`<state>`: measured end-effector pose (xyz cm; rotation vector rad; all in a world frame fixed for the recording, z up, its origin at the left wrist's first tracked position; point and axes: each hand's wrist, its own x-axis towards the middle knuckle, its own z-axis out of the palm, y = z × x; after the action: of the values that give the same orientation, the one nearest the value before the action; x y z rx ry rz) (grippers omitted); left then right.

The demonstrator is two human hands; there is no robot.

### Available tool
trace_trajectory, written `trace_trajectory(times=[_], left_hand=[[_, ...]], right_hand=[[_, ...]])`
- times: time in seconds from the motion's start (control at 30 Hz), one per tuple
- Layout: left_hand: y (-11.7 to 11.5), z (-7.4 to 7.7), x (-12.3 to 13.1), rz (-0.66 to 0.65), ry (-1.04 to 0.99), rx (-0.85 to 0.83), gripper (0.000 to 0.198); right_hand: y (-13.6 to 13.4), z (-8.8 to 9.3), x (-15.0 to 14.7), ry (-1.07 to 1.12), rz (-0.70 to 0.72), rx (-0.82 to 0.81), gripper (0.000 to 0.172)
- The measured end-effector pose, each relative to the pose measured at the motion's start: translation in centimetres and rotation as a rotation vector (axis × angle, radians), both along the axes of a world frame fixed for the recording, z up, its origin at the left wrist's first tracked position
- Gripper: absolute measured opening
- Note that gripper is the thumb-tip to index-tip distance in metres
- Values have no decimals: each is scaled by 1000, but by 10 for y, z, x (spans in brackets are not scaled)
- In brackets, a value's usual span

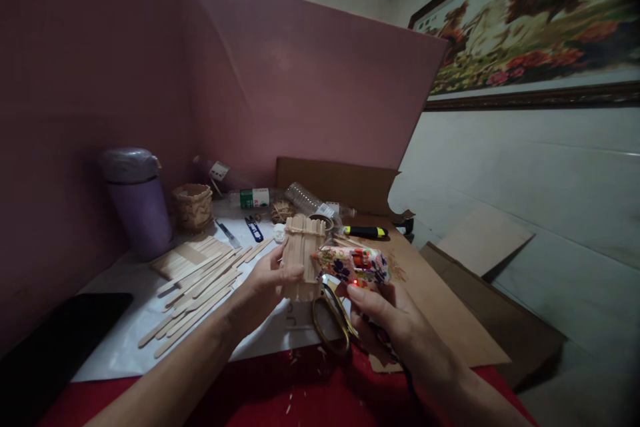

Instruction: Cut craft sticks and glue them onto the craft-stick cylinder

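Note:
My left hand [275,275] is closed around a small holder made of upright craft sticks [300,247], with twine tied near its top. In my right hand [383,307] is a floral-patterned hot glue gun [357,263], its small red light lit and its nozzle pointing left at the sticks. Whether the nozzle touches them I cannot tell. Gold-handled scissors [331,330] lie just below the holder, between the hands. Loose craft sticks [200,300] are spread to the left of my left hand, beside a bundle of sticks [185,257].
Behind stand a purple tumbler [140,207] and a woven-looking pot [193,207]. Plastic bottles [305,199], blue snips [254,229], a craft knife [228,233] and a yellow-black cutter [367,232] lie around. Cardboard [440,300] covers the right; a black object [75,333] is at left.

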<state>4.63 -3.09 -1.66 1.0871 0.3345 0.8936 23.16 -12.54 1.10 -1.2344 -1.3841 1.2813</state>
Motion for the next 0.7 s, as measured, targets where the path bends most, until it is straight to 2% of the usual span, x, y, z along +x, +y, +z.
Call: trace_trajectory(times=[0.23,0.7], left_hand=[[1,-2,0,8,5,-1,50],[3,-3,0,12,35,-5,57]], right_hand=[[-2,3,-2,-6,-45,0,48],[0,4,0,-19,-38,32,51]])
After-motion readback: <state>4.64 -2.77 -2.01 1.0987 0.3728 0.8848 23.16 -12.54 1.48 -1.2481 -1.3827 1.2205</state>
